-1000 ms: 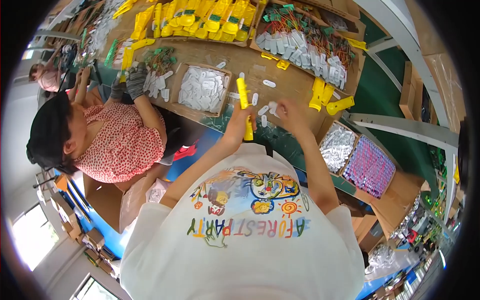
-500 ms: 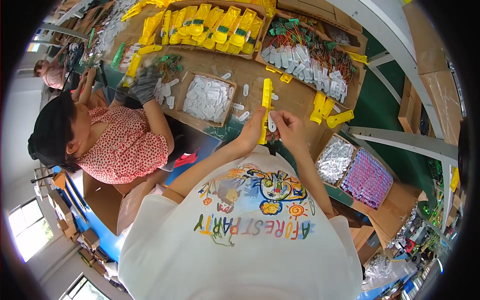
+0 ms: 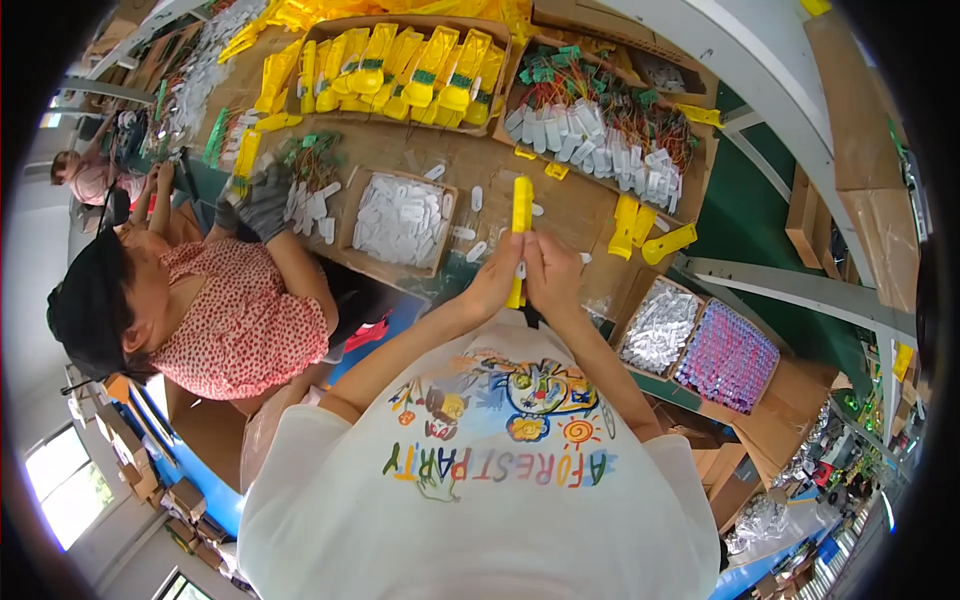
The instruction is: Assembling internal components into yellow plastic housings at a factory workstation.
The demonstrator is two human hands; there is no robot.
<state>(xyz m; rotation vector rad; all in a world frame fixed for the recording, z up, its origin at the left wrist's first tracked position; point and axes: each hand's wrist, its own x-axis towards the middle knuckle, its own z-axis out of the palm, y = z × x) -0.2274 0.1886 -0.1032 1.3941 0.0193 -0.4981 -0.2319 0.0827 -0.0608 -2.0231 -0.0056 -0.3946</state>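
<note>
A long yellow plastic piece (image 3: 521, 218) stands upright between my two hands above the brown table (image 3: 430, 160). My left hand (image 3: 497, 280) grips its lower part from the left. From the right, my right hand (image 3: 549, 275) closes on the same lower part. The bottom end of the piece is hidden by my fingers. A shallow cardboard tray of small white parts (image 3: 400, 220) lies just left of my hands. A few loose white parts (image 3: 470, 235) are scattered beside it.
A box of yellow pieces (image 3: 410, 70) and a box of white parts with coloured wires (image 3: 610, 130) sit at the back. Loose yellow pieces (image 3: 650, 230) lie to the right, trays of silver (image 3: 660, 325) and purple (image 3: 728, 358) parts lower right. A person in a dotted red top (image 3: 230, 320) works at left.
The yellow piece and both my hands have shifted right and nearer to me. My hands have come closer together around its lower part.
</note>
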